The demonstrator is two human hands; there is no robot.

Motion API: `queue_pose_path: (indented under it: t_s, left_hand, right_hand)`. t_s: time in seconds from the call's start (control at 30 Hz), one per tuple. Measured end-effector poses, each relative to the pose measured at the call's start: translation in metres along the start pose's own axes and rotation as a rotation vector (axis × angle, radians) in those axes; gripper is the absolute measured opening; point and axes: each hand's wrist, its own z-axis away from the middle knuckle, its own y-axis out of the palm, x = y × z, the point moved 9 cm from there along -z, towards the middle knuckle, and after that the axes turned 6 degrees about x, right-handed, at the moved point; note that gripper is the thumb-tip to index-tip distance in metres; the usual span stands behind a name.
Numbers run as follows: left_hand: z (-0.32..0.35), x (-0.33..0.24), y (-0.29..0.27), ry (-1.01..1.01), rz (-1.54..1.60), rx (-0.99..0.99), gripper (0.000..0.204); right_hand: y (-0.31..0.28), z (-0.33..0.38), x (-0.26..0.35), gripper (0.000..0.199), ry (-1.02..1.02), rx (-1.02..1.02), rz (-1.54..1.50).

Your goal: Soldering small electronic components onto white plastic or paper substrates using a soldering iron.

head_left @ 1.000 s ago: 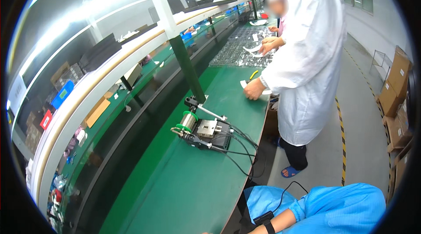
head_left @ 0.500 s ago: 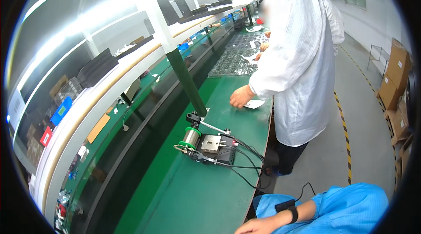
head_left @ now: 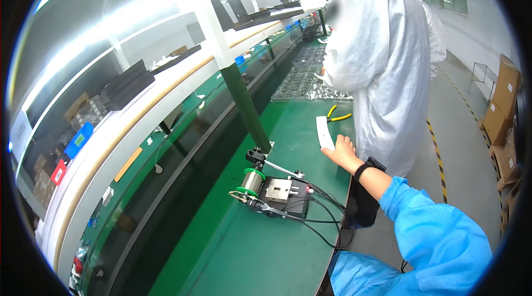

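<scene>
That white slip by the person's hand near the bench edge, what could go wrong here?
The right hand rests on the lower end of the white slip, which lies close to the green bench's edge; a careless pull might slide it off. The blue sleeve passes near the black cables of the soldering unit, so it could snag them. A co-worker in a white coat stands close, so elbows might bump.

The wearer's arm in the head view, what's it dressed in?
Only one arm shows: a loose, bright blue sleeve pushed up the forearm, a black wrist strap just behind the bare hand, and no glove. A thin dark cord hangs below the sleeve.
</scene>
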Motion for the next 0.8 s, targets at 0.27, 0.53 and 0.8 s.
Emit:
queue_pose_path:
  t_s: [0.27, 0.53, 0.8]
  left_hand:
    - [0.005, 0.002, -0.001, 0.036, -0.02, -0.041, 0.027]
    - [0.009, 0.003, 0.016, 0.004, 0.05, -0.002, 0.028]
    - [0.034, -0.031, 0.14, -0.088, 0.507, 0.519, 0.043]
  right_hand:
    - [0.06, -0.052, -0.031, 0.046, 0.296, 0.188, 0.003]
    - [0.065, -0.003, -0.058, 0.013, 0.267, 0.601, -0.928]
    - [-0.049, 0.221, 0.049, 0.032, 0.001, 0.935, -1.332]
